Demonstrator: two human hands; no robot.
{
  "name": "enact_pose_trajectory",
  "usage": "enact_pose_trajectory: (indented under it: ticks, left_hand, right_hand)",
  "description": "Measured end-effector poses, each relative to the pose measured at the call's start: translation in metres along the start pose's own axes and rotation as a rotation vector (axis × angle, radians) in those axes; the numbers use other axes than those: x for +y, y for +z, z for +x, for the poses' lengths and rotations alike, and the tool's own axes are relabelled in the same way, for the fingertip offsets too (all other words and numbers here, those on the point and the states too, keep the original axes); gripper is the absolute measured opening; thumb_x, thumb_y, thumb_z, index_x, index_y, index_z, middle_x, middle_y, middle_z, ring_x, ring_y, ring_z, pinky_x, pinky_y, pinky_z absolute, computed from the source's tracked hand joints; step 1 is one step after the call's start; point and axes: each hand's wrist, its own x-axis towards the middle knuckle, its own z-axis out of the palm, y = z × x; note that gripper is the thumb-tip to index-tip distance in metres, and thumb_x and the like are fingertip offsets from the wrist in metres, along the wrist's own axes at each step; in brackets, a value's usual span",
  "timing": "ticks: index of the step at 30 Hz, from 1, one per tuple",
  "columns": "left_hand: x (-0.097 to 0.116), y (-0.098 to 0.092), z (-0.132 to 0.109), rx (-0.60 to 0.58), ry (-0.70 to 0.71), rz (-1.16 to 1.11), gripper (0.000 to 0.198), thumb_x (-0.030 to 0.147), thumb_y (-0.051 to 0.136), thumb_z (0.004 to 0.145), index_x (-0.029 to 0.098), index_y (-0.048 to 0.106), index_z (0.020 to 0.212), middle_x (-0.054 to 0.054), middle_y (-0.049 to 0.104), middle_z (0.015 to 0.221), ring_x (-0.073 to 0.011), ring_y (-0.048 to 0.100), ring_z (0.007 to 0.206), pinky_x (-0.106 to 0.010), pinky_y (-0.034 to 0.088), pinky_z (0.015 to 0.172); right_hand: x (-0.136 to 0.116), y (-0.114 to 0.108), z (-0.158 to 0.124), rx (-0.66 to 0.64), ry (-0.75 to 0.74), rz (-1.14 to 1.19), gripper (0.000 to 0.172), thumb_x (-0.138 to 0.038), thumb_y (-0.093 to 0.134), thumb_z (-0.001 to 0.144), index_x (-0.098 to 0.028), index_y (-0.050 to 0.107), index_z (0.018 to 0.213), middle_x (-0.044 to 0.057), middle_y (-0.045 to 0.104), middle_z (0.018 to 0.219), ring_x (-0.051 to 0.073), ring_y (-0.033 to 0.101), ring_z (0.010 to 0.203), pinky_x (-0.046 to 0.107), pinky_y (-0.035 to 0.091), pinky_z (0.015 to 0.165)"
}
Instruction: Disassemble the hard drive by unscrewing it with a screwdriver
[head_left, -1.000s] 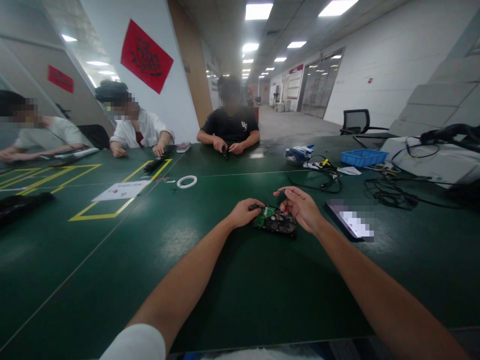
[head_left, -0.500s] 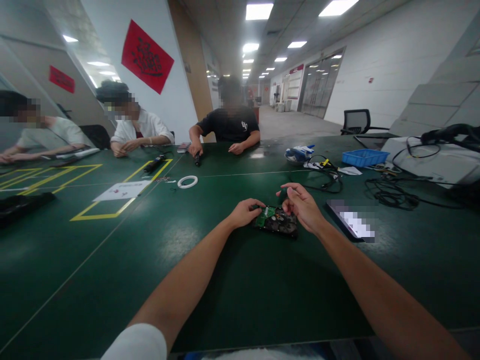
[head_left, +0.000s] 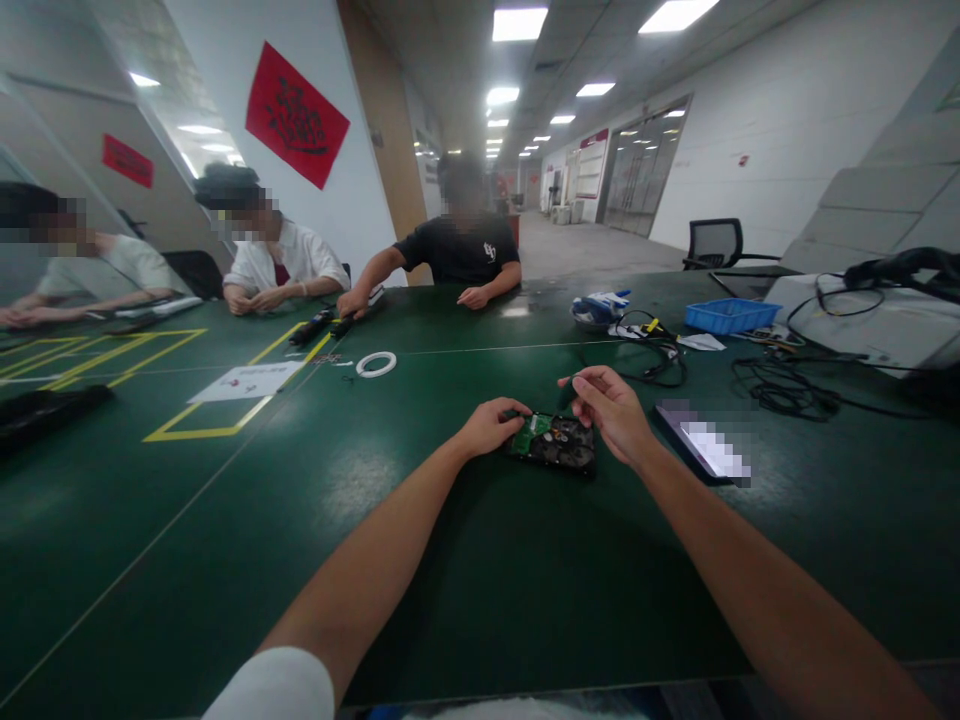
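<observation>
A hard drive [head_left: 564,445] lies on the green table with its green circuit board [head_left: 530,432] facing up. My left hand [head_left: 491,425] steadies it, fingers closed on its left edge. Above the drive's far right part, my right hand [head_left: 609,400] pinches a small dark screwdriver [head_left: 569,393] between thumb and fingers. Its handle is partly hidden by the fingers, and I cannot make out where the tip touches. To the right of my right hand lies a phone [head_left: 701,445] with its screen lit.
Cables [head_left: 795,385] and a blue tray [head_left: 731,316] lie at the right. A white ring [head_left: 376,364] and a paper sheet [head_left: 244,381] are on the left. Across the table sit several people; one person's hand [head_left: 354,303] rests on a dark object.
My right fingers have closed in around the screwdriver. My left hand and the hard drive stay put. Across the table, a person's hand has moved left with a dark object.
</observation>
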Motion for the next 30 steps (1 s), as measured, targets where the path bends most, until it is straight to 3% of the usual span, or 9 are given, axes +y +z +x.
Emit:
enact_pose_trajectory:
  ticks: [6, 10, 18, 30]
  left_hand:
    - [-0.0014, -0.0002, -0.0002, 0.022, 0.038, 0.018, 0.029, 0.028, 0.062, 0.089, 0.021, 0.073, 0.114, -0.006, 0.068, 0.110, -0.0107, 0.061, 0.070, -0.022, 0.051, 0.063]
    - [0.0018, -0.0009, -0.0010, 0.002, 0.020, -0.008, 0.030, 0.028, 0.061, 0.089, 0.020, 0.072, 0.116, -0.007, 0.069, 0.110, -0.0106, 0.061, 0.068, -0.022, 0.051, 0.061]
    - [-0.0008, 0.0006, 0.0006, 0.009, 0.007, -0.011, 0.030, 0.027, 0.062, 0.088, 0.020, 0.073, 0.115, -0.007, 0.069, 0.109, -0.0121, 0.062, 0.071, -0.022, 0.051, 0.062]
    - [0.0060, -0.0010, -0.0018, -0.010, -0.022, -0.032, 0.031, 0.027, 0.061, 0.088, 0.018, 0.072, 0.116, -0.006, 0.070, 0.099, -0.0105, 0.061, 0.065, -0.021, 0.049, 0.058]
  right_hand:
    - [-0.0006, -0.0005, 0.0005, 0.011, 0.013, 0.005, 0.033, -0.043, 0.074, 0.081, -0.028, 0.067, 0.110, 0.002, 0.069, 0.100, 0.007, 0.049, 0.055, 0.021, 0.031, 0.042]
    - [-0.0015, -0.0006, -0.0004, -0.008, 0.037, 0.002, 0.027, -0.044, 0.073, 0.082, -0.025, 0.073, 0.102, 0.003, 0.067, 0.102, 0.007, 0.049, 0.055, 0.022, 0.032, 0.043]
    - [-0.0023, 0.0012, -0.0031, -0.089, 0.048, 0.067, 0.027, -0.046, 0.066, 0.088, -0.025, 0.070, 0.105, 0.005, 0.069, 0.115, 0.010, 0.056, 0.062, 0.025, 0.043, 0.051]
    - [-0.0009, 0.0014, -0.0016, -0.023, -0.012, -0.010, 0.030, -0.044, 0.078, 0.079, -0.023, 0.062, 0.094, 0.005, 0.072, 0.113, 0.008, 0.055, 0.057, 0.020, 0.038, 0.043]
